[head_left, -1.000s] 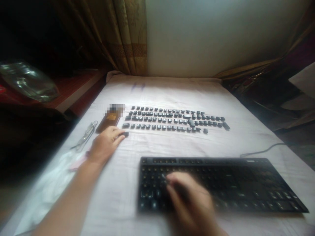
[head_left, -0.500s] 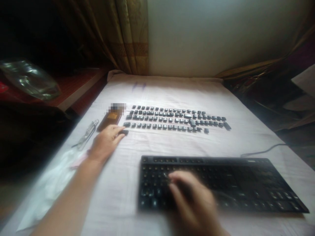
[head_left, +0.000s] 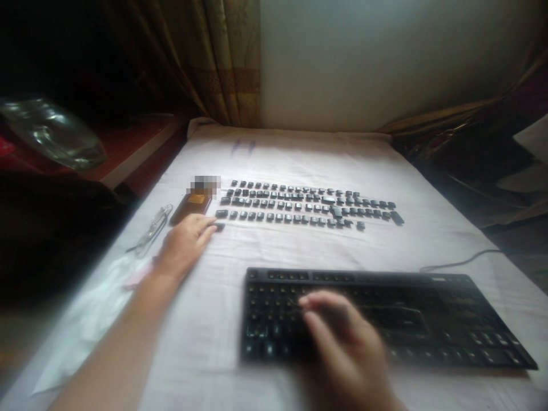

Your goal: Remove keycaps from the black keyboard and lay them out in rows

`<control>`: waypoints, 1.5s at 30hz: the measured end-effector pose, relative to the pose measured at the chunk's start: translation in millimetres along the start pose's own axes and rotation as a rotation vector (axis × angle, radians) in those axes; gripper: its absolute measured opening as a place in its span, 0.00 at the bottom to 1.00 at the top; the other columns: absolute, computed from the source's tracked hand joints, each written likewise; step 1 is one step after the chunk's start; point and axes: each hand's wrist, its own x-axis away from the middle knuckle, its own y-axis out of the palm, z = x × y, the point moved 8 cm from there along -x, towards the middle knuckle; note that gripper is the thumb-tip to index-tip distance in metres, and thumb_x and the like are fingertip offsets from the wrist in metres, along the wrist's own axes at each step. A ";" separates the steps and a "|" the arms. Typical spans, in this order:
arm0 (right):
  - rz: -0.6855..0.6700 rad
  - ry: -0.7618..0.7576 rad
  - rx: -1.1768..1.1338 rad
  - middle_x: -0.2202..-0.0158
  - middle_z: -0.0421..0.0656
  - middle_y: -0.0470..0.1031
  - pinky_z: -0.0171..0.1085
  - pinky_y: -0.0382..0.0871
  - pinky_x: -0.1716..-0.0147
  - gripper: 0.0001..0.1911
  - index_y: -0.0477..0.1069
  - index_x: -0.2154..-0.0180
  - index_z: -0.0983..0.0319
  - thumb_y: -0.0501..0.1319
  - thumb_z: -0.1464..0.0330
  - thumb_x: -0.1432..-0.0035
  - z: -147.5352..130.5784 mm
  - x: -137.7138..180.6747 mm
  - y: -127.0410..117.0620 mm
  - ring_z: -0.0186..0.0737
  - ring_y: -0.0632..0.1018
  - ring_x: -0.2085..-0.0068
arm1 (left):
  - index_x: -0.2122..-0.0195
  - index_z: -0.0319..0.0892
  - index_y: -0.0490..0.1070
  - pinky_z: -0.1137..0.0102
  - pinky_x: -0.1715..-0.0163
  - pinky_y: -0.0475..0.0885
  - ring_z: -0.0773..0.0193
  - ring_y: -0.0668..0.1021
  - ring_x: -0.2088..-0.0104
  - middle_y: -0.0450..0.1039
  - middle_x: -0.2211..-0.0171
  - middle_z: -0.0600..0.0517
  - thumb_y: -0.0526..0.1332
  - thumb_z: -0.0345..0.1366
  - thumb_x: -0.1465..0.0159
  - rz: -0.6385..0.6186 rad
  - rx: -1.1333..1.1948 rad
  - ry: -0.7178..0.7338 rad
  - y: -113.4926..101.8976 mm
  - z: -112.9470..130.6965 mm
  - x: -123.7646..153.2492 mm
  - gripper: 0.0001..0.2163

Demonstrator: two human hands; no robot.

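Observation:
Over the left half of a black keyboard (head_left: pixel 445 308), my right hand (head_left: pixel 349 337) is curled, with thumb and forefinger tips brought together. Whatever is between them, if anything, is too small or blurred to make out. The keyboard is stripped of its keycaps across much of its face. My left hand (head_left: pixel 184 242) reaches farther out on the cloth, its fingertips pinching a long dark keycap (head_left: pixel 220 226) at the left end of the loose keys. Several rows of black keycaps (head_left: pixel 289 218) lie spread on the sheet beyond the keyboard.
Beside my left hand lie a brown phone-like case (head_left: pixel 188 210), eyeglasses (head_left: pixel 153 228) and a crumpled white plastic bag (head_left: pixel 100 302). A cable (head_left: pixel 462 260) runs from the keyboard to the right. Curtains (head_left: pixel 231 63) and a wall (head_left: pixel 342 63) stand behind the white sheet (head_left: pixel 299 154).
My right hand has shifted slightly to the right over the keyboard. My left hand stays at the long keycap. The view has tilted a little.

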 end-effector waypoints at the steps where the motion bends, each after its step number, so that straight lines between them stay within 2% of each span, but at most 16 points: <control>1: -0.006 -0.002 0.000 0.64 0.43 0.82 0.32 0.80 0.68 0.06 0.73 0.59 0.58 0.61 0.71 0.38 -0.9 -0.1 0.5 0.39 0.84 0.65 | 0.53 0.45 0.78 0.67 0.54 0.73 0.56 0.79 0.53 0.77 0.52 0.49 0.56 0.42 0.33 0.010 0.006 -0.010 0.1 -0.8 0.1 0.14; 6: -0.017 -0.011 0.027 0.65 0.44 0.82 0.33 0.80 0.68 0.05 0.74 0.60 0.58 0.61 0.71 0.38 -4.0 -0.4 1.8 0.40 0.84 0.66 | 0.54 0.46 0.79 0.68 0.54 0.73 0.57 0.79 0.54 0.78 0.54 0.50 0.57 0.43 0.33 0.025 0.014 -0.041 1.5 -2.4 0.5 0.14; 15: -0.010 -0.049 0.022 0.65 0.42 0.82 0.31 0.79 0.68 0.06 0.73 0.59 0.58 0.61 0.71 0.38 -3.1 0.4 4.1 0.39 0.83 0.66 | 0.55 0.47 0.80 0.69 0.62 0.73 0.58 0.79 0.59 0.78 0.56 0.50 0.53 0.45 0.32 0.005 -0.040 -0.070 2.5 -4.3 0.5 0.17; 26: -0.032 -0.056 0.046 0.64 0.42 0.82 0.31 0.79 0.68 0.06 0.73 0.59 0.57 0.61 0.71 0.38 -4.4 1.1 5.4 0.39 0.84 0.65 | 0.55 0.46 0.78 0.68 0.58 0.73 0.57 0.79 0.56 0.78 0.55 0.51 0.60 0.41 0.34 0.005 -0.036 -0.006 1.8 1.1 0.8 0.11; 34: -0.031 -0.063 0.045 0.64 0.43 0.82 0.33 0.79 0.67 0.06 0.73 0.58 0.58 0.61 0.71 0.38 -0.4 3.7 6.8 0.40 0.83 0.65 | 0.52 0.46 0.77 0.69 0.58 0.73 0.58 0.80 0.56 0.77 0.54 0.52 0.59 0.38 0.33 0.081 -0.060 0.042 1.9 4.1 3.8 0.11; 45: -0.034 -0.066 0.028 0.64 0.41 0.81 0.31 0.78 0.66 0.07 0.72 0.57 0.57 0.61 0.71 0.37 1.2 5.7 6.7 0.38 0.83 0.65 | 0.50 0.48 0.76 0.69 0.58 0.73 0.58 0.80 0.56 0.77 0.53 0.52 0.59 0.38 0.33 0.071 -0.081 0.037 2.9 1.3 2.4 0.12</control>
